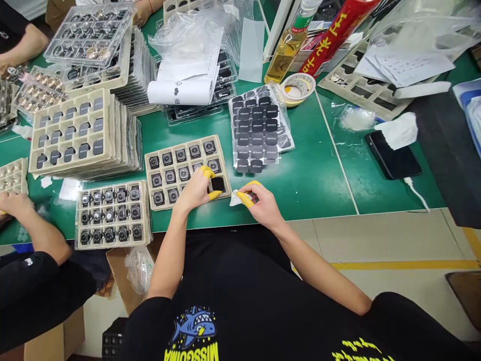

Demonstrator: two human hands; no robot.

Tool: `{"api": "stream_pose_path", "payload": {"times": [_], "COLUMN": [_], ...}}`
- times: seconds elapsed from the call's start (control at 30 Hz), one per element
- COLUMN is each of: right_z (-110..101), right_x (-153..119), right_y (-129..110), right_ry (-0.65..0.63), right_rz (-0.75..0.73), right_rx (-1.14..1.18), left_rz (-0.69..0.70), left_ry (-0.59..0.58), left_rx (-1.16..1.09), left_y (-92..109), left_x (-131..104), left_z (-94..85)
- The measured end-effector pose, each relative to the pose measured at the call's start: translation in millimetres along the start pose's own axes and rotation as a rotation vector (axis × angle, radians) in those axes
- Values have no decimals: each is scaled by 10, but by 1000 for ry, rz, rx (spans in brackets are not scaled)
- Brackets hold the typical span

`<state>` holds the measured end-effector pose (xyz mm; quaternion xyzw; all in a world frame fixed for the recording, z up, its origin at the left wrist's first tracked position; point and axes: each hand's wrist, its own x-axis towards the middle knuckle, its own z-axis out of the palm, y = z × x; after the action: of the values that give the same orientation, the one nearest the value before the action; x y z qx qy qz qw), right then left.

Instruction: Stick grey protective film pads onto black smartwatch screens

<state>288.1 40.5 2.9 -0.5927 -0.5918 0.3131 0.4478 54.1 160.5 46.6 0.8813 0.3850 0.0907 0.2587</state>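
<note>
Yellow covers sit on several fingertips of both hands. My left hand point(196, 191) reaches over the right part of a beige tray point(161, 191) of square black watch-like pieces, thumb and fingers around a plain black square piece point(218, 184) at the tray's lower right corner. Just right of the tray, my right hand point(263, 204) pinches a small white tissue or cloth point(235, 198) above the table edge. Beyond my hands lies a bagged sheet stack with dark rounded labels point(257, 125). A second tray point(146, 215) of similar pieces is at the lower left.
Tall stacked trays point(122, 135) stand at the left on the green table point(311, 165). Tape roll point(297, 89), bottle point(287, 50) and red tube point(334, 37) are behind; a phone point(393, 158) lies right. Another person's hand point(17, 204) is at far left.
</note>
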Motion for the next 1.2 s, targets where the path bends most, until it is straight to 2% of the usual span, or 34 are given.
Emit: {"api": "stream_pose_path", "payload": {"times": [0.07,0.2,0.43,0.63,0.7,0.77,0.9,1.03,1.2], "right_z": [-9,22,94,101,81,53,40,113,175], "right_x": [-16,-36,-119,-135,-120,-96,-29,12,-14], "right_y": [-120,-368,-521,-605,-621,-623,-616,-619,-552], "right_ry": [10,7,-135,-78,-81,-137,-243,-189,-159], "right_rz": [-3,-54,-213,-214,-220,-254,-365,-381,-295], "right_rx": [33,68,42,44,34,51,98,-15,-171], "left_rz": [-57,-178,-97,9,-11,-41,-52,-60,-147], "left_ry": [68,98,144,218,226,230,205,155,279], "left_rx": [-113,-300,-501,-621,-670,-703,-692,-693,-858], "left_y": [88,296,505,480,448,419,397,420,431], "left_x": [-128,-408,-745,-817,-836,-861,-907,-899,-888], "left_z": [19,88,133,253,302,321,255,221,377]}}
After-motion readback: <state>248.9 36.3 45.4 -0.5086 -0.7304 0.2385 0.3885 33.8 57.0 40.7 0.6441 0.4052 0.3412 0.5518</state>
